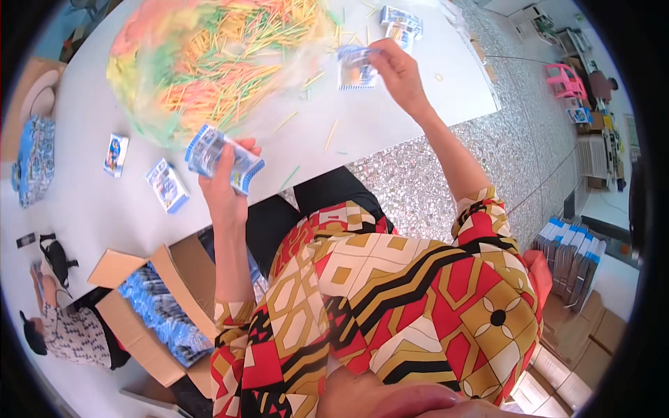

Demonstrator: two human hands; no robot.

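My left hand (223,174) is closed round a blue-and-white printed packet (203,150), near the table's front edge. Farther right, my right hand (401,75) pinches the top corner of a partly see-through blue-and-white pouch (355,75). Just beyond that hand lies another blue-and-white packet (402,29). To the left of my left hand, a white-and-blue packet (167,185) and a smaller one (116,155) rest on the table. A large heap of thin coloured sticks (223,76), orange, yellow and green, spills from a clear plastic bag; a few lie loose.
The white table (279,150) bears a blue bundle (36,160) at its left end. Below stands an open cardboard box (178,265) full of blue packets (164,313). Another person (73,334) is at lower left. Right are a pink chair (566,82) and stacked bundles (568,254).
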